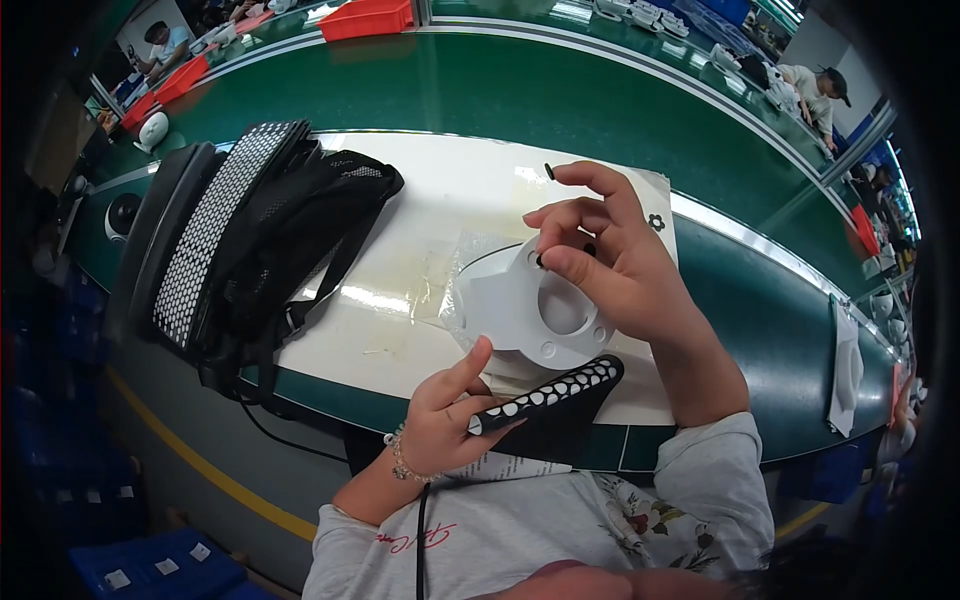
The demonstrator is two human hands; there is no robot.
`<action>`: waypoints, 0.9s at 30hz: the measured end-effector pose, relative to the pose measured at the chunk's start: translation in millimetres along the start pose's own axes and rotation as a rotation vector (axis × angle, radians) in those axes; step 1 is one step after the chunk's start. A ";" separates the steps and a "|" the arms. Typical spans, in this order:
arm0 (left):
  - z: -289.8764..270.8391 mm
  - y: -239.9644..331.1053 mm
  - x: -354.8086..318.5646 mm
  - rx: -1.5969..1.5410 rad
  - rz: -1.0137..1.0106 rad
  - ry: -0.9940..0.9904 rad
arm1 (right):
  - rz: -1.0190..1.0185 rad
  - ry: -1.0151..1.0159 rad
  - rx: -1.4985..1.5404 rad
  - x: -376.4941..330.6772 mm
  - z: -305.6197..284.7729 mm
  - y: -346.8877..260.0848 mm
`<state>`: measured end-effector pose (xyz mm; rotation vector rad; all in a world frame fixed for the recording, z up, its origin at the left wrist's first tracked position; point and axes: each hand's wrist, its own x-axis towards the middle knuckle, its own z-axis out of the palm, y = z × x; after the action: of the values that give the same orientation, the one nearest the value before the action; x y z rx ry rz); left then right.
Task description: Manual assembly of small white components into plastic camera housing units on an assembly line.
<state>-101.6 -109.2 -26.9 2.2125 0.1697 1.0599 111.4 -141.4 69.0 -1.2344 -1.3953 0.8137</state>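
My left hand (447,410) is closed around a black sheet with rows of white round dots (549,397), held tilted near the table's front edge. Just beyond it, a white plastic housing (500,312) lies on clear bubble wrap (450,311). A large round opening and several small round recesses show in the housing. Over its right side, my right hand (620,255) pinches a small black round pad (541,262) at the thumb tip, close to one recess. Another black pad (549,172) sticks to the raised index fingertip, and a third dark one (590,248) shows among the fingers.
A stack of black sheets with white dots (215,220) and black mesh bags (300,210) stand on the left of the white board (420,170). Behind runs a green conveyor belt (560,110) with a red bin (366,18). Other people work along the far line.
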 end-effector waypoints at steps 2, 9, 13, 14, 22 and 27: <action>0.1 0.1 0.1 -0.005 -0.001 0.003 | -0.020 0.008 0.062 0.2 0.5 2.4; 1.0 1.0 2.7 -0.015 0.011 0.019 | -0.046 0.037 -0.021 -5.1 2.0 0.1; 3.3 0.7 -0.3 -0.025 -0.043 0.048 | -0.328 -0.034 -0.424 -13.3 -9.3 -3.8; 3.8 0.1 -0.1 -0.023 -0.036 0.055 | -0.434 -0.105 -0.617 -14.4 -13.6 -6.5; 5.6 -2.5 -1.6 -0.017 -0.037 0.052 | -0.304 0.003 -0.484 -39.7 -8.5 -8.6; 6.0 -1.0 -1.3 -0.039 -0.051 0.062 | -0.126 -0.151 -0.561 -45.0 5.5 -14.0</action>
<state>-97.9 -111.9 -31.0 2.1311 0.2293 1.0952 98.7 -187.1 69.2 -1.5048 -1.8846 0.4423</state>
